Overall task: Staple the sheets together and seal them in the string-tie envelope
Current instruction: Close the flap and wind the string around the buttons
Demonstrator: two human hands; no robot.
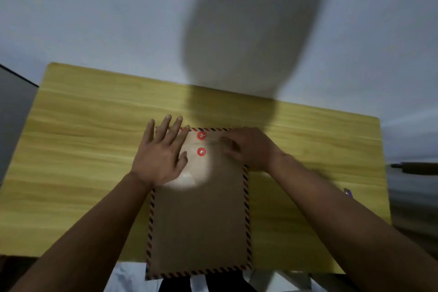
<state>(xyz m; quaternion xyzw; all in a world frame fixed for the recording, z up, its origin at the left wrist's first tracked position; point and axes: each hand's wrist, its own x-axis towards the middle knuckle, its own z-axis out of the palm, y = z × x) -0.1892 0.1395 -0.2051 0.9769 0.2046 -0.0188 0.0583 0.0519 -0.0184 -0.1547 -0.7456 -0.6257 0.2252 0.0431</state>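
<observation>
A brown string-tie envelope (pixel 199 225) with a red and blue striped border lies lengthwise on the yellow wooden table (pixel 83 149), its near end overhanging the front edge. Its flap is folded down, and two red button discs, upper (pixel 201 135) and lower (pixel 201 152), sit near the far end. My left hand (pixel 161 154) lies flat on the flap's left side, fingers spread. My right hand (pixel 248 149) is blurred at the flap's right side, its fingers pinched on the thin string (pixel 213 141) that runs from the upper disc. The sheets are not visible.
A small purple object (pixel 348 192) lies near the table's right edge. A dark grey surface (pixel 14 111) stands at the left. A white wall rises behind the table, with a large shadow on it. A dark blurred object (pixel 412 166) shows at far right.
</observation>
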